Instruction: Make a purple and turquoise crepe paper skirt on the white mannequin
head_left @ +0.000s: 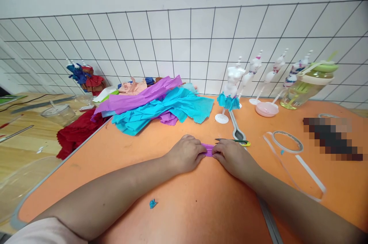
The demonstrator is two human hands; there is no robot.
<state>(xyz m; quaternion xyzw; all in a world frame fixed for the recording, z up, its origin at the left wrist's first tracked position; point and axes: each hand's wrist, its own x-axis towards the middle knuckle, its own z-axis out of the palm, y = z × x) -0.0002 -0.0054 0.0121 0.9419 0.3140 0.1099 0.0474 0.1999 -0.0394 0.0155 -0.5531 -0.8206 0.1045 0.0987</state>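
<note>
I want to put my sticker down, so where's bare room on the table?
One bare patch lies between the left forearm and the turquoise paper; another, nearly bare, lies right of the blue scrap, nearer than the purple strip. It's crowded beyond the right hand, with snips and dress forms, and rightward, around the tape roll.

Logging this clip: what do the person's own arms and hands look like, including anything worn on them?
The left hand and right hand are ungloved, with no rings or watch visible. A pale, pinkish sleeve shows on the left arm; the visible right arm is bare.
</note>
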